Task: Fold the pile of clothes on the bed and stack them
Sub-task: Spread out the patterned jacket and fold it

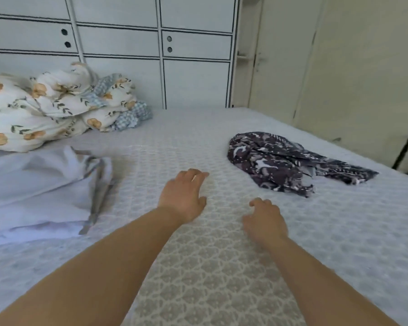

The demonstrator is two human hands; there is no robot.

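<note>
— While both arms reached out over the bed, what did the clothes look like?

— One dark patterned garment lay crumpled on the far right of the mattress, purple-black with pale grey markings and small white dots, one end trailing off to the right. A white garment with a grey strip along its edge lay loosely spread at the left side.

— And the hands?

— The left hand was palm down with its fingers stretched forward and relaxed, holding nothing. The right hand was also palm down, fingers loosely bent, gripping nothing. Whether either one touched the cover I couldn't tell. Both were between the two garments, the right one nearer the dark garment but apart from it.

— What was the surface?

— A pale quilted bedcover with a repeating lattice pattern, greyer down the middle. A bunched floral duvet, white with orange flowers, green leaves and a blue checked lining, sat at the far left corner.

— The room?

— White cabinet doors with dark outlines and round holes stood behind the bed, and a cream wall ran along the right.
</note>
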